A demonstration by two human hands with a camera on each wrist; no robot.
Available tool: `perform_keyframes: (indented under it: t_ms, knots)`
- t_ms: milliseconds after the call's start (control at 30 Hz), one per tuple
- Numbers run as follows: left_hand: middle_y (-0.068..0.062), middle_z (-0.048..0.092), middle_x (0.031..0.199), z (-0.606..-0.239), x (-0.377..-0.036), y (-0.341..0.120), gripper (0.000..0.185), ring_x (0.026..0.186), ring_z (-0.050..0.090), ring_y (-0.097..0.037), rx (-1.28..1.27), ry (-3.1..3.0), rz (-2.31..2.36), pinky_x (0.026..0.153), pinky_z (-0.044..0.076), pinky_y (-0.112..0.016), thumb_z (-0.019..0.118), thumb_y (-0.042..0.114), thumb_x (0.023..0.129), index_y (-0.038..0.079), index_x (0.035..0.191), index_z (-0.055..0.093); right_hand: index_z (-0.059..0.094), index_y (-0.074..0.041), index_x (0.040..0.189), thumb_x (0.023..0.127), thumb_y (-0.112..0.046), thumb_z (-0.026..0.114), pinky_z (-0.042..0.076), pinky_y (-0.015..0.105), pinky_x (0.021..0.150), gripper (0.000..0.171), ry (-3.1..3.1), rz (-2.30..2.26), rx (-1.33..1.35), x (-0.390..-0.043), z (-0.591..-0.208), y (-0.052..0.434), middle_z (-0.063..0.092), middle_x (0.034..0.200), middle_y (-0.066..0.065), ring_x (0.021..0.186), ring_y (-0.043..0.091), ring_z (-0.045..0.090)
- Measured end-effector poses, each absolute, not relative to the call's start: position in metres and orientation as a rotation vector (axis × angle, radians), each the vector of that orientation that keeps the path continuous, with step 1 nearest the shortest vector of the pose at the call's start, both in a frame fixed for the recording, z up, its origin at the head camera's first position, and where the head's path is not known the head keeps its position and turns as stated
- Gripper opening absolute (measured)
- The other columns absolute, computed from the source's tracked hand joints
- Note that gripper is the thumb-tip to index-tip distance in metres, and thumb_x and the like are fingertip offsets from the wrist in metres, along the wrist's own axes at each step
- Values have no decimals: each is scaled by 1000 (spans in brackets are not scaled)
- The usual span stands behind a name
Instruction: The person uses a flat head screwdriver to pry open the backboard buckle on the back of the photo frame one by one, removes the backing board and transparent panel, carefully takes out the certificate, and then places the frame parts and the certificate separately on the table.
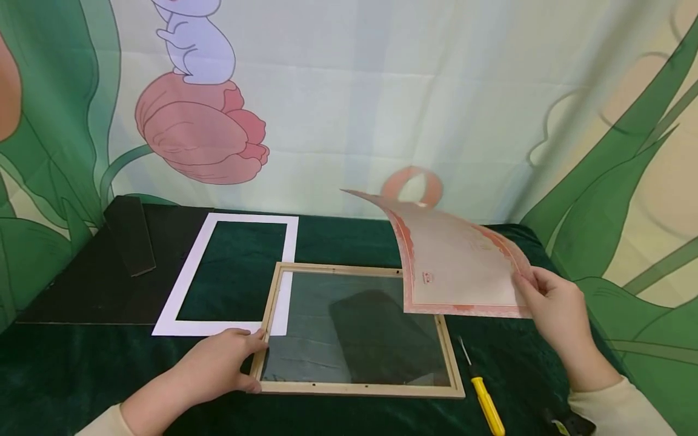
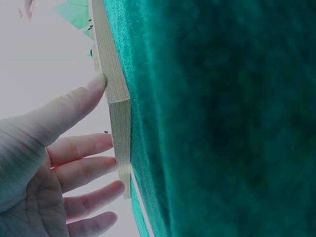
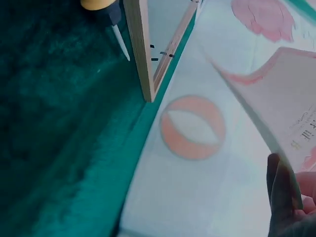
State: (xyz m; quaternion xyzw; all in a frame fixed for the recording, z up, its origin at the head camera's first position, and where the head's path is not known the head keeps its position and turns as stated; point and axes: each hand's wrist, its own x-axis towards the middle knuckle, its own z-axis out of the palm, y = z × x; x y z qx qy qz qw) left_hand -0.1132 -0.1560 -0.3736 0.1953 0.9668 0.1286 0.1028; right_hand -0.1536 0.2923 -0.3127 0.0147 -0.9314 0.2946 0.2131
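Note:
A pale wooden picture frame [image 1: 458, 369] with a dark see-through pane lies flat on the green cloth, partly over a white mat board [image 1: 166, 318]. My left hand [image 1: 220, 363] touches the frame's near left corner; in the left wrist view the thumb and fingertips [image 2: 98, 84] rest against its wooden edges, fingers loosely extended. My right hand [image 1: 561, 321] pinches a pink-bordered certificate [image 1: 458, 260] by its right edge. The sheet bends, its far left corner lifted, and hangs above the frame's right part, hiding the frame's far right corner.
A yellow-handled screwdriver [image 1: 487, 406] lies right of the frame. At the back left is a black backing board [image 1: 82, 284] with a stand flap [image 1: 131, 236]. A dark object [image 1: 575, 424] sits by the right sleeve. A printed curtain [image 1: 338, 109] hangs behind the table.

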Motion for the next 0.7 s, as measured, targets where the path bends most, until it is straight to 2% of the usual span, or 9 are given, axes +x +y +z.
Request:
perform_keyframes:
  t_ms: [67, 100, 200, 300, 533, 700]
  knots:
    - [-6, 57, 107, -374, -113, -156, 60, 92, 53, -22, 576, 2850, 381, 73, 45, -41, 75, 42, 53, 11, 102, 63, 60, -3, 87, 84, -39, 46, 37, 21, 37, 39, -2663, 946, -17, -157, -317, 302, 57, 65, 10, 49, 10, 48]
    - [-6, 57, 107, -374, -113, -156, 60, 92, 53, -22, 577, 2851, 379, 73, 45, -41, 76, 42, 53, 11, 102, 63, 59, 0, 96, 84, -41, 45, 41, 22, 41, 44, -2693, 1009, -36, -159, -319, 306, 60, 72, 12, 52, 10, 52]
    - [-5, 56, 108, -374, -114, -156, 60, 92, 53, -22, 579, 2856, 373, 72, 45, -41, 76, 42, 52, 12, 102, 63, 46, 6, 117, 84, -42, 44, 49, 28, 51, 58, -2743, 1194, -87, -162, -327, 317, 59, 89, 20, 62, 14, 59]
    - [-5, 56, 109, -373, -114, -156, 60, 93, 52, -22, 583, 2859, 364, 73, 45, -41, 75, 43, 53, 12, 102, 63, 40, 8, 121, 84, -43, 44, 49, 29, 55, 63, -2766, 1307, -128, -165, -333, 325, 58, 92, 22, 64, 17, 60]
    - [-6, 57, 106, -373, -114, -155, 59, 92, 53, -22, 568, 2844, 374, 73, 45, -42, 75, 42, 53, 12, 102, 63, 36, 10, 122, 84, -43, 45, 49, 29, 58, 65, -2818, 1443, -159, -169, -345, 345, 61, 85, 10, 66, 18, 60]
    - [-6, 57, 106, -372, -114, -155, 60, 94, 52, -23, 550, 2845, 377, 74, 44, -43, 75, 43, 52, 13, 103, 63, 33, 11, 123, 84, -43, 45, 48, 29, 59, 67, -2868, 1471, -181, -173, -354, 362, 61, 84, 8, 66, 18, 60]
